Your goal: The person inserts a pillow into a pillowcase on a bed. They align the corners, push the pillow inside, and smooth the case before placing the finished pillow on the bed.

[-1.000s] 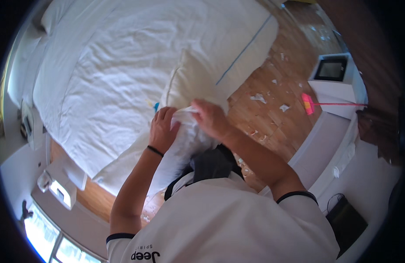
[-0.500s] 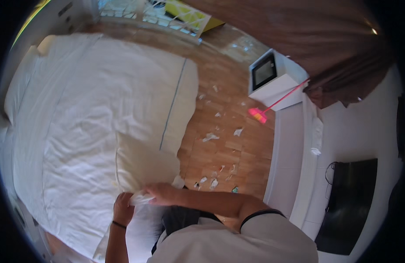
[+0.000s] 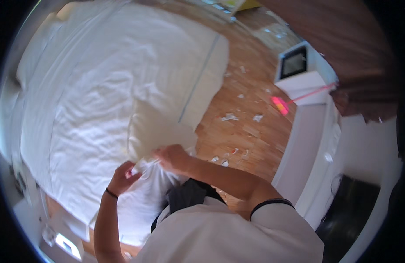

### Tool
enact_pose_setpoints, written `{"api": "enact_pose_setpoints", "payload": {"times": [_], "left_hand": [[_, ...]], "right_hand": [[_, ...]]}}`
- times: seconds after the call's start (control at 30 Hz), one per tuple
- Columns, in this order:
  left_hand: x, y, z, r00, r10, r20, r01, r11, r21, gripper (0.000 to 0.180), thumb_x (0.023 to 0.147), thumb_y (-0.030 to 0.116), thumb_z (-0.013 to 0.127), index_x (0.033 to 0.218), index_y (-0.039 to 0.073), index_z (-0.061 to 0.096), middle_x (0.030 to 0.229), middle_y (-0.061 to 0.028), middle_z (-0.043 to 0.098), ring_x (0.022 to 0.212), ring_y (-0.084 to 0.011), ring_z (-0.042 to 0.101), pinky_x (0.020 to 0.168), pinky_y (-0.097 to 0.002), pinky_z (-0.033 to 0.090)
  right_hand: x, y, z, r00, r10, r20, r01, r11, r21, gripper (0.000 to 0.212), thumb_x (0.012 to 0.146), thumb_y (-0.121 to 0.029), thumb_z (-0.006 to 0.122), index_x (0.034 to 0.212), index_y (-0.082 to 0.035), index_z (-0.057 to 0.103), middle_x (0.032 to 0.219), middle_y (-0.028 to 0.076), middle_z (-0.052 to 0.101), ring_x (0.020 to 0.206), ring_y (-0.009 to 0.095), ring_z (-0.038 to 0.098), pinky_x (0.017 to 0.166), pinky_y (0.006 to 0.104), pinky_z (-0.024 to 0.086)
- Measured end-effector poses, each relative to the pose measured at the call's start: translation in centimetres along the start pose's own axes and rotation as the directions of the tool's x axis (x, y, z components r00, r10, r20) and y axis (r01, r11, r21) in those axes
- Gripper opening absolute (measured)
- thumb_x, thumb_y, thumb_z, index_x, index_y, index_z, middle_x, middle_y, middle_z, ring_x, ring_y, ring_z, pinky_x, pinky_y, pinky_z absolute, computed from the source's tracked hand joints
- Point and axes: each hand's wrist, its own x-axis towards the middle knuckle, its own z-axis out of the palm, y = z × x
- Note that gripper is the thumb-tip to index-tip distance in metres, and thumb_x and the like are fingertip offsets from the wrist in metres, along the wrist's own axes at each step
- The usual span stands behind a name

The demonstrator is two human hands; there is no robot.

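A cream pillow [image 3: 150, 129] lies on the near right part of the bed, partly inside a white pillowcase [image 3: 150, 193] that hangs down in front of me. My right hand [image 3: 172, 158] is closed on the gathered rim of the pillowcase, at the pillow's near end. To its left, my left hand [image 3: 122, 177] pinches the rim's other side between thumb and fingers. The cloth bunches up between both hands. Its lower part drapes over the bed's near edge against my dark trousers.
The bed [image 3: 101, 79] carries a wrinkled white cover with a blue stripe. Paper scraps [image 3: 229, 117] litter the wooden floor. A pink broom [image 3: 280, 105] leans by a white cabinet [image 3: 303, 85]. Brown curtain [image 3: 365, 83] hangs at right, above a dark television [image 3: 351, 208].
My view has shifted, so the room appears moved to the right and turned. Both hands have moved up relative to my body, and my left hand has spread slightly away from the right one.
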Motion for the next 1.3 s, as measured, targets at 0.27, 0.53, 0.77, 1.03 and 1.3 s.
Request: {"api": "enact_pose_setpoints", "payload": {"times": [0.27, 0.53, 0.77, 1.03, 1.3], "left_hand": [[0.3, 3.7, -0.8, 0.956, 0.175, -0.234, -0.210, 0.968, -0.135, 0.020, 0.078, -0.006, 0.058, 0.098, 0.001, 0.058, 0.092, -0.0075, 0.055, 0.080, -0.0194, 0.054, 0.071, -0.0307, 0.044], [-4.1, 4.6, -1.0, 0.917, 0.107, -0.384, -0.144, 0.987, -0.069, 0.034, 0.062, -0.019, 0.048, 0.089, 0.001, 0.051, 0.087, -0.0100, 0.052, 0.084, -0.0252, 0.056, 0.078, -0.0294, 0.046], [-5.2, 4.6, -1.6, 0.930, 0.122, -0.348, -0.140, 0.990, -0.028, 0.036, 0.061, -0.018, 0.048, 0.092, -0.001, 0.050, 0.092, -0.0131, 0.053, 0.085, -0.0281, 0.056, 0.077, -0.0320, 0.047], [-2.0, 5.3, -1.4, 0.981, 0.004, -0.192, -0.024, 0.994, -0.104, 0.034, 0.076, 0.002, 0.071, 0.105, 0.002, 0.054, 0.108, -0.0135, 0.056, 0.098, -0.0348, 0.058, 0.085, -0.0372, 0.049], [0.9, 3.9, -0.7, 0.967, 0.182, -0.180, -0.145, 0.969, 0.201, 0.030, 0.070, 0.001, 0.071, 0.098, 0.001, 0.060, 0.127, -0.0134, 0.056, 0.118, -0.0331, 0.053, 0.100, -0.0413, 0.044]], "right_hand": [[1.5, -3.0, -3.7, 0.894, -0.047, 0.445, -0.269, 0.737, 0.619, 0.031, 0.085, -0.017, 0.070, 0.109, -0.001, 0.059, 0.094, 0.016, 0.062, 0.088, 0.026, 0.061, 0.078, 0.0361, 0.048], [1.3, -3.5, -4.4, 0.693, -0.084, 0.716, -0.442, 0.736, 0.514, 0.030, 0.100, -0.026, 0.052, 0.102, 0.003, 0.061, 0.090, 0.016, 0.062, 0.087, 0.024, 0.060, 0.080, 0.0344, 0.047], [3.4, -4.9, -2.0, 0.711, 0.132, 0.691, -0.663, 0.454, 0.595, 0.022, 0.096, -0.016, 0.061, 0.111, 0.000, 0.064, 0.092, 0.004, 0.066, 0.089, 0.009, 0.059, 0.079, 0.0260, 0.047], [6.8, -0.8, -1.9, 0.877, 0.110, 0.468, -0.306, 0.879, 0.366, 0.026, 0.084, -0.025, 0.073, 0.094, -0.002, 0.068, 0.088, 0.018, 0.068, 0.084, 0.035, 0.066, 0.074, 0.0375, 0.052], [8.4, 3.8, -4.1, 0.755, 0.002, 0.656, -0.456, 0.721, 0.522, 0.020, 0.091, -0.025, 0.069, 0.097, -0.005, 0.069, 0.075, 0.003, 0.060, 0.063, 0.014, 0.053, 0.059, 0.0275, 0.042]]}}
